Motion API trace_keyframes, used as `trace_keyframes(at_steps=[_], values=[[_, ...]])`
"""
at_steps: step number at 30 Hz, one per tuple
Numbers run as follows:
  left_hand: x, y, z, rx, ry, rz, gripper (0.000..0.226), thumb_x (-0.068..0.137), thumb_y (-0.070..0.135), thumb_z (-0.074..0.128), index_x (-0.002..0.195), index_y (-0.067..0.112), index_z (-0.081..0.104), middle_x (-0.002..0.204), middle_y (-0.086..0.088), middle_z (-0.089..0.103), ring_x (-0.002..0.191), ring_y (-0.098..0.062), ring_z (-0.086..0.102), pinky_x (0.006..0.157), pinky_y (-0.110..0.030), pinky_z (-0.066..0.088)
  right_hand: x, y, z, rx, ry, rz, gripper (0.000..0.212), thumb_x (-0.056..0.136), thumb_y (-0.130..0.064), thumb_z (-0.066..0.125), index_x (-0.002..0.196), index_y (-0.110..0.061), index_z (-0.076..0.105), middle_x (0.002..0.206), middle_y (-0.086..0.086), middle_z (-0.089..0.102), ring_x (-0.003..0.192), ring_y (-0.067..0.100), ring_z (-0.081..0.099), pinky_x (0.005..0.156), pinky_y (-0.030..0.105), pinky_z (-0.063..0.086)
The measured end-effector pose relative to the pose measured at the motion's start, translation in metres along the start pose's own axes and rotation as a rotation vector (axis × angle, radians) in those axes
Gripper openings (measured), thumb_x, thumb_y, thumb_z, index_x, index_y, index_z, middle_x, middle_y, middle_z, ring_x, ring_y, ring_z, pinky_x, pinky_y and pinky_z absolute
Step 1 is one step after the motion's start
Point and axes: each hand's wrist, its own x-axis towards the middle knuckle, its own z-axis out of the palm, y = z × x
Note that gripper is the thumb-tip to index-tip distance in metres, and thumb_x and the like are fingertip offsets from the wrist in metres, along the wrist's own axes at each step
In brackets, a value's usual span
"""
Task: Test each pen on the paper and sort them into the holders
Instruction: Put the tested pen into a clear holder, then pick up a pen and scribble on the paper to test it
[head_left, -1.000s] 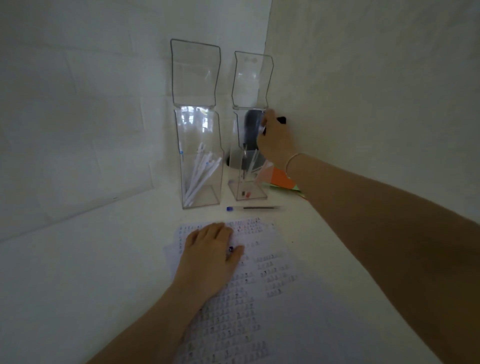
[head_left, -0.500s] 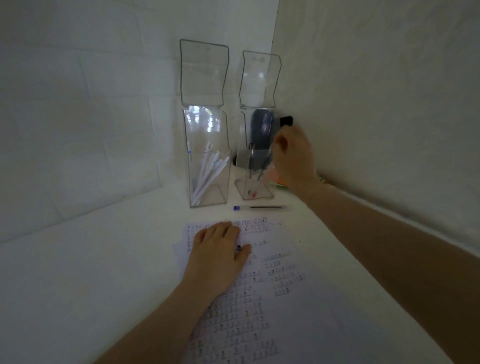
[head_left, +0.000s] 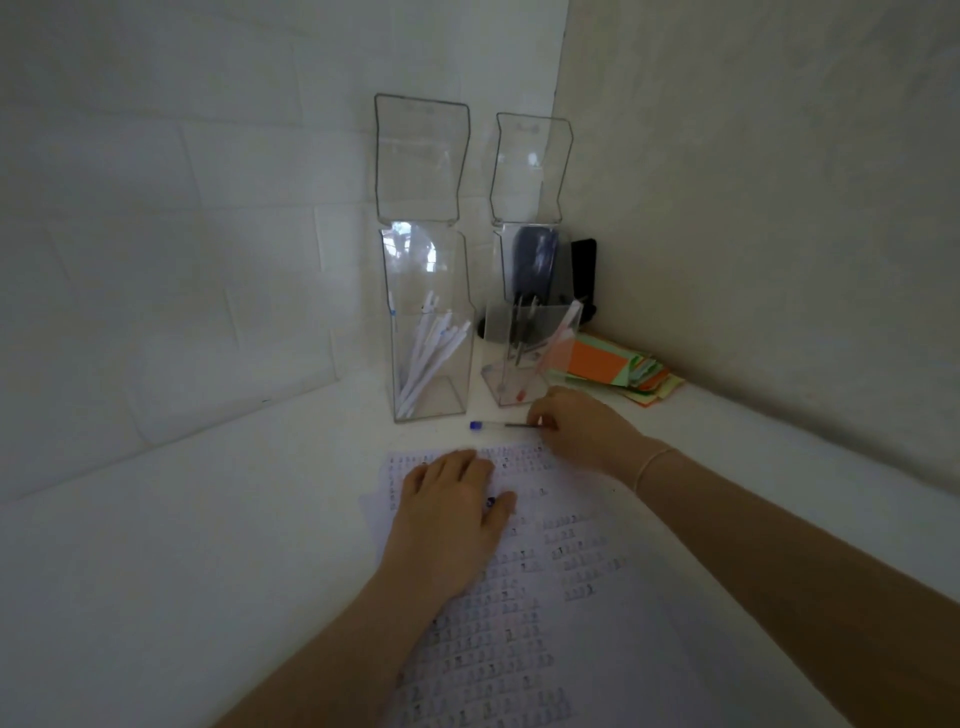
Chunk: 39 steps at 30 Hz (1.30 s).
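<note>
The right hand (head_left: 576, 426) has its grip curled at one end of the pen (head_left: 501, 425) lying on the desk (head_left: 208, 519); thumb and fingers seem to be pinching the barrel, though the contact itself is partly hidden. The pen lies flat, its blue cap pointing away from the grip toward the left.

Just behind the grip stands the right holder (head_left: 524, 358), with a few dark pens and what looks like a red-tipped one inside. Further left of it, just beside, is the left holder (head_left: 428, 358), carrying a bunch of white pens leaning together.

Nearer the person than the grip, the paper (head_left: 545, 597) lies covered in rows of small test marks. The left hand (head_left: 447, 519) rests flat on it, fingers straight, pressing it down; a small blue bit shows at its thumb, too small to identify.

To the right of the grip lies a stack of coloured cards (head_left: 618, 369).

As a judgement, the sorting is well along: both holders are stocked, and this is the only loose pen visible, not yet tested or placed.
</note>
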Motion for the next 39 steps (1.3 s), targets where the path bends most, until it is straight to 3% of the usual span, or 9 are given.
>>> trace_keyframes(at_steps=[8,13,17,21,25,29,32,35,39], values=[[0.005,-0.001,0.002,-0.088,0.208,-0.062,0.053,0.094,0.041,0.041,0.139,0.013,0.036,0.139,-0.006,0.042,0.126,-0.024,0.042,0.103,-0.038,0.032,-0.043,-0.036,-0.059,0.323,-0.123,-0.058,0.012,0.083,-0.014,0.067,0.093,-0.019,0.073,0.075,-0.004,0.064,0.058,0.001,0.057,0.051,0.008,0.04],[0.004,0.003,-0.002,0.039,0.381,0.035,0.036,0.095,0.034,0.026,0.084,0.019,0.057,0.069,0.004,0.055,0.063,-0.021,0.052,0.065,-0.035,0.039,-0.06,-0.038,-0.056,1.228,0.06,0.069,0.006,0.077,0.001,0.071,0.083,-0.001,0.07,0.071,0.012,0.068,0.064,0.017,0.067,0.065,0.023,0.057],[0.003,0.005,-0.007,0.039,0.392,0.084,0.036,0.095,0.036,0.03,0.073,0.02,0.053,0.054,0.004,0.05,0.051,-0.019,0.047,0.062,-0.036,0.042,-0.064,-0.035,-0.032,1.701,0.036,0.167,0.009,0.083,0.001,0.062,0.09,0.001,0.068,0.083,0.013,0.066,0.07,0.015,0.064,0.066,0.021,0.055],[0.001,0.007,-0.007,0.018,0.368,0.117,0.037,0.093,0.047,0.034,0.078,0.022,0.057,0.064,0.007,0.056,0.061,-0.016,0.053,0.064,-0.033,0.036,-0.064,-0.042,-0.009,1.458,0.098,0.183,0.017,0.091,-0.009,0.056,0.101,0.0,0.068,0.083,0.014,0.067,0.073,0.018,0.062,0.07,0.023,0.053],[-0.001,0.011,-0.011,-0.18,0.345,0.063,0.055,0.092,0.054,0.024,0.125,0.018,0.049,0.112,0.003,0.058,0.1,-0.015,0.054,0.087,-0.028,0.031,-0.056,-0.037,-0.023,1.193,0.1,0.239,0.022,0.095,-0.009,0.051,0.105,0.006,0.063,0.067,0.009,0.053,0.059,0.018,0.051,0.058,0.023,0.049],[-0.001,0.007,-0.011,-0.274,0.427,0.067,0.054,0.089,0.023,0.041,0.141,0.02,0.028,0.138,-0.004,0.044,0.124,-0.016,0.04,0.105,-0.028,0.024,-0.05,-0.03,-0.037,1.266,-0.083,0.347,0.022,0.094,-0.01,0.049,0.076,-0.005,0.06,0.062,0.005,0.044,0.052,0.014,0.041,0.055,0.023,0.041],[0.0,0.008,-0.012,-0.161,0.415,0.114,0.071,0.085,0.017,0.049,0.147,0.025,0.017,0.15,-0.007,0.03,0.134,-0.018,0.026,0.108,-0.03,0.015,-0.05,-0.025,-0.041,1.225,-0.412,0.354,0.037,0.097,-0.023,0.045,0.061,-0.015,0.04,0.058,0.001,0.032,0.048,0.013,0.028,0.05,0.023,0.027],[0.002,0.009,-0.011,-0.042,0.432,0.187,0.051,0.089,0.026,0.049,0.139,0.025,0.038,0.14,-0.004,0.046,0.125,-0.02,0.04,0.103,-0.036,0.023,-0.056,-0.028,-0.052,1.034,-0.784,0.219,0.04,0.097,-0.032,0.044,0.061,-0.016,0.041,0.054,-0.002,0.029,0.043,0.01,0.025,0.045,0.02,0.024],[0.002,0.007,-0.011,-0.043,0.467,0.185,0.024,0.09,0.025,0.038,0.088,0.02,0.061,0.075,0.005,0.061,0.07,-0.017,0.055,0.075,-0.03,0.032,-0.057,-0.027,-0.052,1.346,-0.792,0.169,0.043,0.098,-0.031,0.034,0.094,0.0,0.064,0.057,0.002,0.05,0.049,0.014,0.05,0.051,0.023,0.045]])
